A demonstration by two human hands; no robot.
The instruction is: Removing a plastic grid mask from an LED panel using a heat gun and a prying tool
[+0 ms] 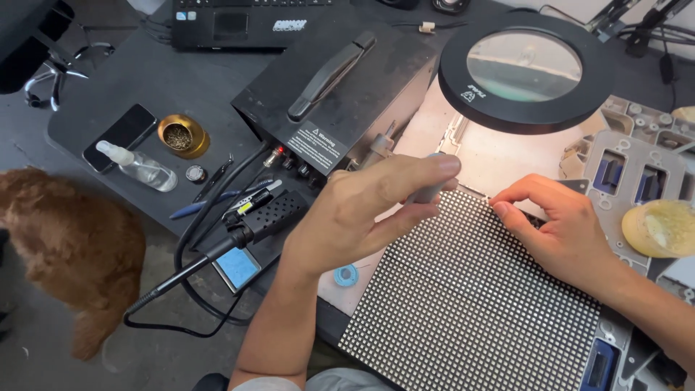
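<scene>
Nearest the camera lies a black LED matrix panel, a grid of pale dots, flat on the bench. Both bare hands work at its far edge. Curled around a slim grey pen-like tool, the left hand pinches it between thumb and forefinger, tip toward the panel's top edge. With fingers bent and tips pressed on the panel's upper rim, the right hand holds nothing that can be seen. Just left of the panel sits a small blue solder spool. Farther left, a brass tip-cleaner pot holds coiled metal wool, beside a clear spray bottle. Beyond stand a black station box and a round magnifier lamp.
</scene>
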